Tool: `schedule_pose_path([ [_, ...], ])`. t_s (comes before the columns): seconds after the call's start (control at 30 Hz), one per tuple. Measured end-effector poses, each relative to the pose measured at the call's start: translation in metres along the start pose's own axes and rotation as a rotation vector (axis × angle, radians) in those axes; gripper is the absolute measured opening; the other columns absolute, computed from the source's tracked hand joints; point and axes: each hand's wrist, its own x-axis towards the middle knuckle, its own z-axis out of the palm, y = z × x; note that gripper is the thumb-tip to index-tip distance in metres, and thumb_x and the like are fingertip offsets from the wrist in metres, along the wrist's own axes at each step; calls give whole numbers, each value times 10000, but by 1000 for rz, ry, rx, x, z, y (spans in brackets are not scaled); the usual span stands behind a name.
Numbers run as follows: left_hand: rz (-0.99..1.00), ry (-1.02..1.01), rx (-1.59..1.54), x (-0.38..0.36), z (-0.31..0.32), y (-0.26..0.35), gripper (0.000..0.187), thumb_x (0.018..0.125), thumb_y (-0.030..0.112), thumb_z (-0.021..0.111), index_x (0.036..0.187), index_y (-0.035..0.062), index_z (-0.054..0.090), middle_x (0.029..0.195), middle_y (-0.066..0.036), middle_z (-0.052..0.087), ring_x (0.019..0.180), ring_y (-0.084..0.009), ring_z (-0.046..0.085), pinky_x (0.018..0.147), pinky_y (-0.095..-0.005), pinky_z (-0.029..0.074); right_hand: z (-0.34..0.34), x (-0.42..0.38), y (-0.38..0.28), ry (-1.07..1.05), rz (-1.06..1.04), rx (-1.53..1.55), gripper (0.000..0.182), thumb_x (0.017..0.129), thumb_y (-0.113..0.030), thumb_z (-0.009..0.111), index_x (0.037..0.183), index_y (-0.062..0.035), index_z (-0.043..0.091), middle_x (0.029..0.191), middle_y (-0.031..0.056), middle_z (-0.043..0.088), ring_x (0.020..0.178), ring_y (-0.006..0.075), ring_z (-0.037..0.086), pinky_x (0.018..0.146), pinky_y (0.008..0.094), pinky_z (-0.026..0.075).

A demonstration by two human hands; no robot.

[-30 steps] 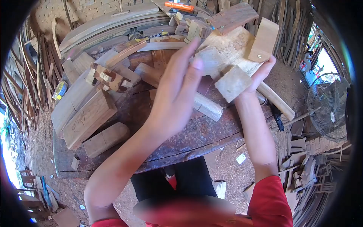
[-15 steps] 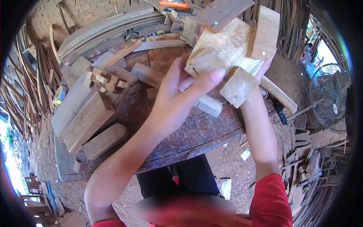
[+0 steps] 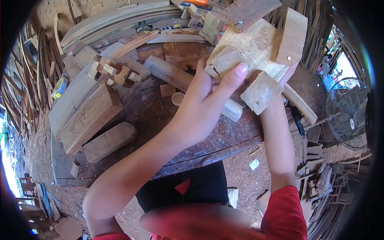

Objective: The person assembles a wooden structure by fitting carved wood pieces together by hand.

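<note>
A wooden assembly (image 3: 258,46), a pale board with several blocks fixed to it by what look like nails or screws, is held up over the workbench. My left hand (image 3: 212,94) grips its lower left corner, with the thumb on the face of a small block. Behind the right side of the board is my right hand (image 3: 289,74), mostly hidden, its visible part wrapped against the edge. A square block (image 3: 262,93) sticks out at the bottom of the assembly, and a longer block (image 3: 292,37) stands at its upper right.
The dark workbench (image 3: 188,150) bears a marked thick block (image 3: 92,118), a rounded block (image 3: 110,142), a notched piece (image 3: 116,71), a tape measure (image 3: 59,87) and curved boards (image 3: 116,20). A fan (image 3: 348,114) stands at the right. Wood scraps lie on the floor.
The assembly and both hands have shifted slightly right in the view. Bench items have shifted too, with the view itself moving. A small round piece now shows beside my left wrist.
</note>
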Motion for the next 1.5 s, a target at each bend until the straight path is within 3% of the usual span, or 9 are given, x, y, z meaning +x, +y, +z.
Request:
schedule_pose_path([
  [0.1,-30,28,43,1,-2,0,755,988,385,649,1417,-84,241,1313,-167,527,1189,-161,549,1021,-297,441,-4,3,0,20,-75,-56,630,1016,-570,296,1301,-31,456,1271,133,575,1154,243,597,1001,395,503],
  [0.2,-4,74,-120,3,-1,-5,701,965,368,684,1380,-92,356,1278,-149,569,1163,-155,568,1002,-289,454,-1,7,-8,-399,69,323,809,936,-699,295,1376,-42,463,1293,155,565,1178,303,583,992,462,509],
  [0.27,0,20,-48,3,-3,2,718,930,462,684,1381,-42,444,1269,-126,584,1134,-163,600,965,-310,482,2,6,-9,-469,34,216,916,885,-780,302,1417,-50,453,1313,170,552,1209,331,564,1001,492,503],
  [0.37,-32,63,-54,1,-2,2,740,901,525,682,1371,-19,506,1244,-115,608,1120,-174,618,938,-331,503,29,-13,-12,-140,-178,-335,1005,842,-819,316,1454,-28,415,1376,188,520,1271,337,524,1052,485,467],
  [0.57,-97,186,-170,-3,-7,-2,742,906,549,648,1348,-35,530,1218,-116,624,1096,-183,626,912,-330,513,30,-17,-1,-209,-209,-344,1220,736,-914,373,1536,2,264,1509,221,391,1368,375,440,1134,511,391],
  [0.7,-31,183,-158,-7,-5,-1,730,911,558,639,1314,-46,559,1183,-125,635,1082,-180,625,903,-321,513,29,-24,-1,-241,-118,-189,1191,744,-906,347,1539,-22,263,1507,231,381,1362,388,429,1118,522,395],
  [0.97,7,321,-33,-11,-3,-1,638,932,551,618,1128,-55,647,878,-23,601,788,-101,500,680,-260,398,34,-25,5,-268,-101,-165,1167,761,-884,339,1532,-11,273,1496,229,394,1354,380,437,1111,512,400],
  [1.17,10,343,-13,-12,-5,2,580,929,522,627,1038,-48,654,790,6,547,755,-96,461,661,-269,373,35,-30,6,-266,-101,-168,1149,773,-867,332,1527,-2,280,1487,227,404,1348,374,443,1106,504,404],
  [1.5,39,301,-86,-10,-6,4,583,953,499,617,1109,-63,639,966,-55,646,901,-115,544,803,-273,428,39,-32,5,-257,-122,-159,1119,794,-840,321,1518,13,292,1472,225,421,1338,364,453,1098,491,411],
])
